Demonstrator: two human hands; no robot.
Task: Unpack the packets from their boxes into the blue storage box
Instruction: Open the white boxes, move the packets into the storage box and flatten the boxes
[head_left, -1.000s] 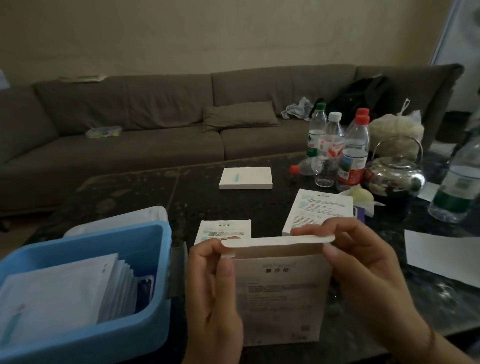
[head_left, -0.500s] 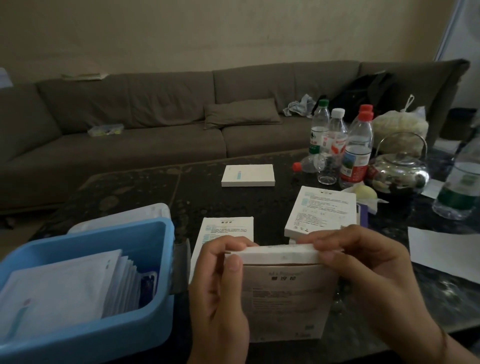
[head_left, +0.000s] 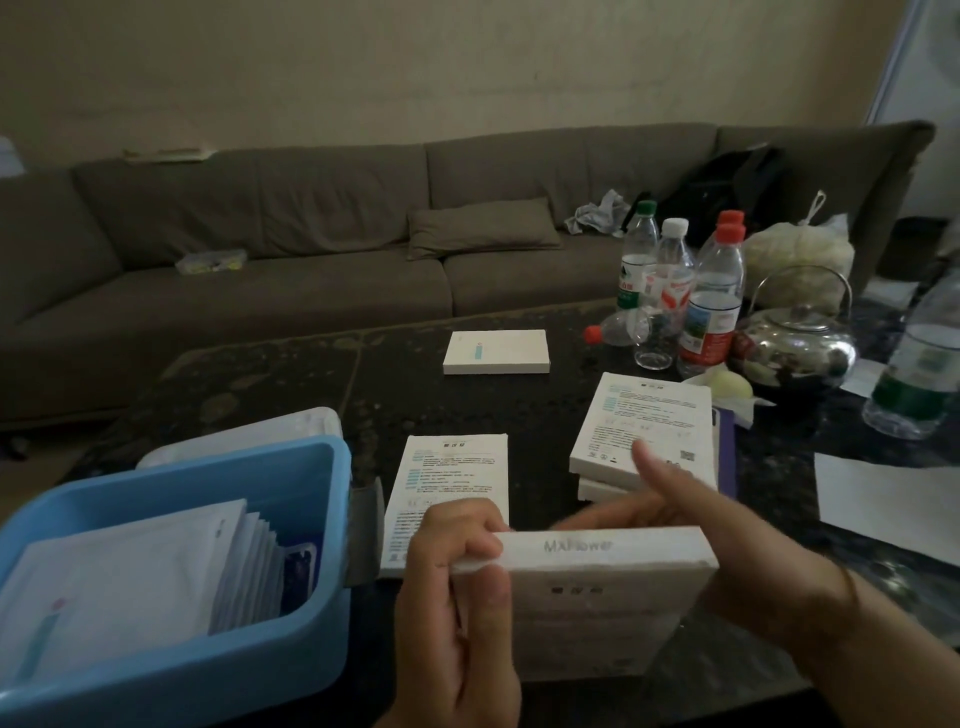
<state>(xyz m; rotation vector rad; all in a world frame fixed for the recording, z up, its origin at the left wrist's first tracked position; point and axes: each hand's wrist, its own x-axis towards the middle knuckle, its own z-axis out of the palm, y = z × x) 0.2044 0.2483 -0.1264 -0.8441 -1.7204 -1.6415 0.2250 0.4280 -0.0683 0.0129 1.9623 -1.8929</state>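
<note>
- "MXFlower", somewhat blurred, stands in grey letters on the top edge of the held box (head_left: 605, 551).
- Below it, the front of that box carries a short printed title too blurred to read.
- The boxes (head_left: 644, 423) lying on the table bear blue-and-grey printed text and a small square code, all too small to read.
- The bottle (head_left: 709, 317) labels show no legible words.

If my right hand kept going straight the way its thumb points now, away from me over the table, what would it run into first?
Probably the two stacked white printed boxes just beyond the right hand, which holds the white cardboard box with the left hand. The thumb overlaps that stack in the picture; depth is unclear.
</note>
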